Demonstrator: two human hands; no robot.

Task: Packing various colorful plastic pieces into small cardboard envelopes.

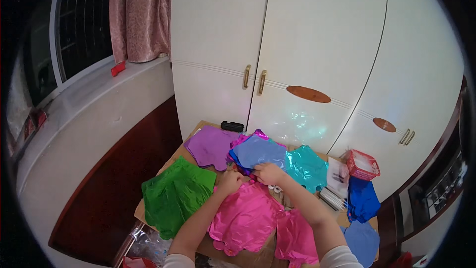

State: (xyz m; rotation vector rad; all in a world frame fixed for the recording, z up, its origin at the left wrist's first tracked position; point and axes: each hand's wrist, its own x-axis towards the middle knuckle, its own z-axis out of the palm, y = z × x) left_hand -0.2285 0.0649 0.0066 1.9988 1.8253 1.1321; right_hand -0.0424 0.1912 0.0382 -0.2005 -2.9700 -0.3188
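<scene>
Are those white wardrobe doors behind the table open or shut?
Shut. The two white doors sit flush, their gold handles side by side along a closed seam, with no interior showing.

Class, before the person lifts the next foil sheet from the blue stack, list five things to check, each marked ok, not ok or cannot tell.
1. Left hand at the edge of the blue foil stack: ok.
2. Right hand on the same stack: ok.
3. Only one sheet pinched: cannot tell.
4. Pink foil pile lies flat below the forearms: ok.
5. Green foil pile stays fully on the table: not ok, it overhangs the left edge.
</scene>
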